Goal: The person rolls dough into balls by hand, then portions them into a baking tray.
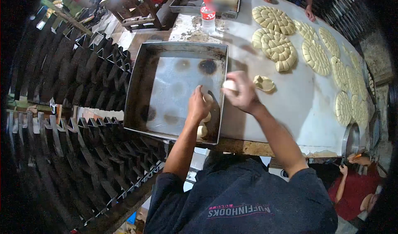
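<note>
A square metal baking tray [162,94] with dark stains sits at the table's left. My left hand [198,104] is inside it near the right wall, its fingers curled against a dough ball [208,99] and partly hidden. Below that hand, another dough ball [202,131] rests along the same wall. Motion blurs my right hand [243,91], which is over the tray's right edge with a pale dough ball [229,85] in its fingers. Right of this hand, a small folded dough piece [264,84] lies on the table [286,113].
Several cut dough coils [273,47] cover the table's far and right parts. A bottle [208,18] stands beyond the tray, near another tray [182,9] holding dough balls. Dark stacked metal pans [62,138] line the left. A co-worker's hands [309,13] rest at the far edge.
</note>
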Available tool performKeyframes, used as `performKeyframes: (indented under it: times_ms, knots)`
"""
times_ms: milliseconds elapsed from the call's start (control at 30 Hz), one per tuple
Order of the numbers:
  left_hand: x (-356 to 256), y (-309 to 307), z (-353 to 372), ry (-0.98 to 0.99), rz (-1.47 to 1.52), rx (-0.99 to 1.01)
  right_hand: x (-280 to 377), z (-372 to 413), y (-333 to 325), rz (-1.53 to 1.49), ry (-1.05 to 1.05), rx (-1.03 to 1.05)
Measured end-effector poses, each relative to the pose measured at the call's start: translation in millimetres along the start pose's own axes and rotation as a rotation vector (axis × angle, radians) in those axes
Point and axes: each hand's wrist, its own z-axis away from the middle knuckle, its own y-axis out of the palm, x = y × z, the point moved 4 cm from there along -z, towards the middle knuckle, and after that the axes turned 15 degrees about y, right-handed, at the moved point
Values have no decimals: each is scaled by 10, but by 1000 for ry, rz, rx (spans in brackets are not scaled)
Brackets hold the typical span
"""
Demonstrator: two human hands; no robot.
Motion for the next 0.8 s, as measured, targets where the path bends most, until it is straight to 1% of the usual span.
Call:
performKeyframes:
  times_ms: [33,67,133,167,200,233,267,300,333,400,433,467,500,533,567,600,633,667,733,767,800]
  knots:
    - [7,4,20,-3,0,32,66,-135,241,-36,-97,12]
    - [-48,-53,34,3,-1,34,-60,-248,550,-51,-14,123]
    - [-178,-218,56,-154,222,88,-275,-326,920,374,18,389]
    - [-186,-273,84,-216,169,116,-226,-302,862,390,-31,397]
    - [-348,-456,78,-100,20,9,-173,-184,781,412,-74,407]
    - [-531,-585,103,15,-117,-92,-260,-25,660,210,-78,286]
    - [-562,-594,151,0,-149,-155,-302,150,390,111,-124,176]
    - [-635,-547,135,-7,-175,-212,-438,326,116,105,-73,90]
    - [-864,-463,34,-118,-135,-241,-602,515,-187,102,-26,0]
    - [-1436,-35,-222,34,142,-215,-1233,1048,-757,282,229,-219]
    - [-1857,237,-421,223,264,-162,-1680,1346,-1010,256,360,-249]
    - [-2091,612,-574,201,381,66,-2052,1635,-1276,221,485,-280]
    - [-2168,1118,-724,265,440,247,-2197,1855,-1592,298,527,-371]
    - [-2094,1605,-924,425,300,222,-2320,2041,-1896,374,565,-459]
    - [-2037,1970,-1224,163,229,363,-2453,2207,-2167,362,598,-469]
    - [-1904,2302,-1497,73,162,229,-2551,2356,-2375,342,637,-481]
    - [-1894,2530,-1707,-112,-51,58,-2608,2477,-2544,189,771,-502]
    - [-2018,2601,-1957,-156,-43,204,-2683,2551,-2711,323,692,-555]
    - [-2144,2912,-2262,-338,-113,313,-2905,2695,-2793,144,790,-663]
    - [-2140,3108,-2298,-328,-124,313,-2966,2682,-2859,133,791,-673]
    - [-2052,3241,-2281,-403,29,29,-2956,2627,-2862,216,722,-664]
